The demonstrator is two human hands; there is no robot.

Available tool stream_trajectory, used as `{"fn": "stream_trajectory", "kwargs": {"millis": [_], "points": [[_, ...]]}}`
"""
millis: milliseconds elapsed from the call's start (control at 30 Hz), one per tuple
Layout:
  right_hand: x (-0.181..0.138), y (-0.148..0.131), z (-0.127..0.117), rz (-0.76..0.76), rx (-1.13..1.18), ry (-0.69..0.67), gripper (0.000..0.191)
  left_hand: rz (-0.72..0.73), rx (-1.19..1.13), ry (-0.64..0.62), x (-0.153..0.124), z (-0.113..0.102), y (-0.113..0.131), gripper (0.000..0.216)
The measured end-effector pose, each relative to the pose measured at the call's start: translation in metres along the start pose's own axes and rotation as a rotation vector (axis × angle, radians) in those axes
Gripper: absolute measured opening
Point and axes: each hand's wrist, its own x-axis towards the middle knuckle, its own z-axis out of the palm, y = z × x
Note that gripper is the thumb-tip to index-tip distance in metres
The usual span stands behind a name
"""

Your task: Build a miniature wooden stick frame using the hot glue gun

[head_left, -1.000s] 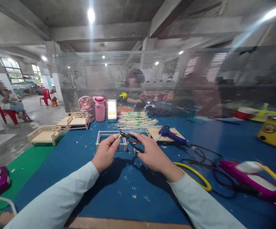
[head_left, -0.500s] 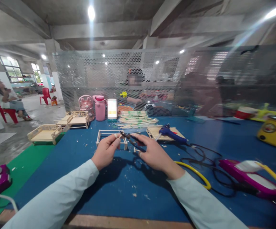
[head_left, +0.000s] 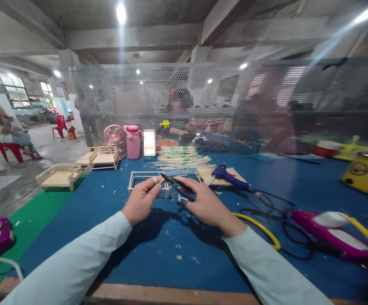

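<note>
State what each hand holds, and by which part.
Left hand pinches a short wooden stick by one end; right hand grips black cutters by the handles.

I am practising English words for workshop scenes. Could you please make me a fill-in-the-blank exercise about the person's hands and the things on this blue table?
1. The dark-handled cutters are gripped in the person's ____.
2. The short wooden stick is pinched in the person's ____.
3. The glue gun lying on a wooden panel is ____.
4. The bottle beside the small fan is ____.
Missing words: right hand; left hand; blue; pink.
</note>
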Motion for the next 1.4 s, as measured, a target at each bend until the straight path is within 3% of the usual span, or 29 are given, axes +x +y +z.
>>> {"fn": "stream_trajectory", "kwargs": {"millis": [733, 967, 1200, 1300, 1400], "points": [[-0.002, -0.002, -0.004, -0.011, -0.079, 0.003, 0.062, 0.023, 0.085, 0.008, -0.002, 0.001, -0.002, 0.030], [-0.001, 0.009, 0.014, -0.062, -0.269, 0.202, 0.056, -0.002, 0.082, 0.049, 0.001, 0.001, -0.005, 0.030], [-0.003, 0.007, 0.014, -0.078, -0.563, 0.355, 0.055, -0.079, 0.102, 0.109, 0.000, 0.005, -0.002, 0.031], [-0.001, 0.004, 0.012, 0.009, -0.469, 0.359, 0.052, -0.071, 0.113, 0.075, 0.000, 0.006, -0.001, 0.031], [0.004, 0.006, 0.008, 0.124, -0.200, 0.308, 0.055, -0.051, 0.090, 0.084, 0.003, 0.003, -0.002, 0.030]]}}
